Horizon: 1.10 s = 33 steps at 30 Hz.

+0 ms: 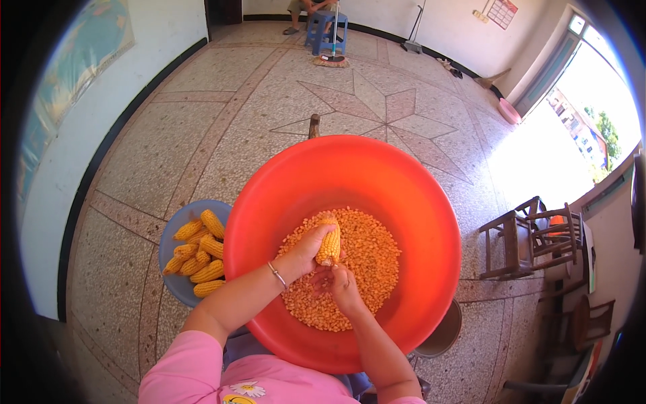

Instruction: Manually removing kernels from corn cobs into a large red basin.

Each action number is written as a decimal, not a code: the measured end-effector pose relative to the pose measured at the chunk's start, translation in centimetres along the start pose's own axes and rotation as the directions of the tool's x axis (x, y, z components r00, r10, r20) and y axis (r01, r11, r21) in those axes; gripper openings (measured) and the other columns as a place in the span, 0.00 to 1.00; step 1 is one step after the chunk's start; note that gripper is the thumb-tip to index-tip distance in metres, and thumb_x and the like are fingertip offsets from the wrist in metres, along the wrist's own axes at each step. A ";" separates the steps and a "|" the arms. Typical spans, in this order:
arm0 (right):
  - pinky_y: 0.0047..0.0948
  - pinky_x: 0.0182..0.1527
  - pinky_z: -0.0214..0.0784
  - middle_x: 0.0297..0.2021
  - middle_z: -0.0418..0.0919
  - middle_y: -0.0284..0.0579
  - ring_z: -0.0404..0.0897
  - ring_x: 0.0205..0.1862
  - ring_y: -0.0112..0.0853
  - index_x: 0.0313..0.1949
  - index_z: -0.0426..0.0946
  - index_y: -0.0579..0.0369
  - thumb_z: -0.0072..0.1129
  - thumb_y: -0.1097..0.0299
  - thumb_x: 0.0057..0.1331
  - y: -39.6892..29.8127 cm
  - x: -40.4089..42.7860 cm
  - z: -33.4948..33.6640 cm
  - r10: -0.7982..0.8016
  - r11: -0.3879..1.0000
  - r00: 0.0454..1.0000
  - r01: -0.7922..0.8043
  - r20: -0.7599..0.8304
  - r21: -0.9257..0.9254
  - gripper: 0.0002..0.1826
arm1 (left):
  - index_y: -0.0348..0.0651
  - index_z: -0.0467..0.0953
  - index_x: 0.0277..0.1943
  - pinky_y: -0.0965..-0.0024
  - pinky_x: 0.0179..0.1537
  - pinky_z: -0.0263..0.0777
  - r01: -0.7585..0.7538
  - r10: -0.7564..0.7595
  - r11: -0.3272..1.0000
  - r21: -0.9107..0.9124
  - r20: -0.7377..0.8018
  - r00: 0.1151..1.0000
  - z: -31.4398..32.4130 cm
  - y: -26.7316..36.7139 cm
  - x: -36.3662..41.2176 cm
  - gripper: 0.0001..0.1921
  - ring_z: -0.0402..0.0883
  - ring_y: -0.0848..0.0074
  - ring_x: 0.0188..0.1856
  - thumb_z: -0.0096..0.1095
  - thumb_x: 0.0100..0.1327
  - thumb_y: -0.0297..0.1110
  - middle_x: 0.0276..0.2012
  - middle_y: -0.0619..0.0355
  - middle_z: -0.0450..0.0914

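Note:
My left hand (309, 248) is closed around a yellow ear of corn (329, 242), held over a large red plastic basin (419, 192). My right hand (340, 287) is just below, its thumb and fingers at the lower end of the ear; whether a kernel is between them cannot be made out. Loose corn kernels (371, 252) cover the bottom of the basin. At the left, a blue basin (169, 283) holds several whole ears of corn (208, 271), partly hidden behind the red rim and my left forearm.
Beyond the red basin a wooden post end (314, 126) sticks up. Wooden chairs (512, 242) stand at the right, and a round container (444, 331) is partly under the basin. Far off, a person's legs show behind a blue stool (315, 30) and a broom (331, 61).

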State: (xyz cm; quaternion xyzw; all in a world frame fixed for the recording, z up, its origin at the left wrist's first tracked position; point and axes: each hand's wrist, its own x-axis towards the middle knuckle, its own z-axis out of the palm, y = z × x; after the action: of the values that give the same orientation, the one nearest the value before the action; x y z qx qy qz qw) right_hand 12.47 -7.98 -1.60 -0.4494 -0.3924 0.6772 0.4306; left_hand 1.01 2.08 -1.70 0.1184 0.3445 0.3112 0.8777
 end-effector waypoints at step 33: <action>0.28 0.31 0.70 0.31 0.73 0.43 0.73 0.29 0.28 0.42 0.67 0.61 0.39 0.75 0.62 -0.6 0.3 0.3 0.152 0.981 0.965 -0.122 -0.214 0.149 0.11 | 0.45 0.55 0.55 0.68 0.24 0.75 -0.300 0.362 0.875 0.381 -0.101 0.926 0.6 -1.6 0.7 0.21 0.78 0.70 0.28 0.55 0.64 0.36 0.35 0.53 0.70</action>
State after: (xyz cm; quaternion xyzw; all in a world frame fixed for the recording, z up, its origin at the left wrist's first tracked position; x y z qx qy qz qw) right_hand 12.25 -7.57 -1.06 -0.5189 -0.2630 0.6753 0.4534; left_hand 2.56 1.23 -2.28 0.3068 0.4433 0.3982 0.7422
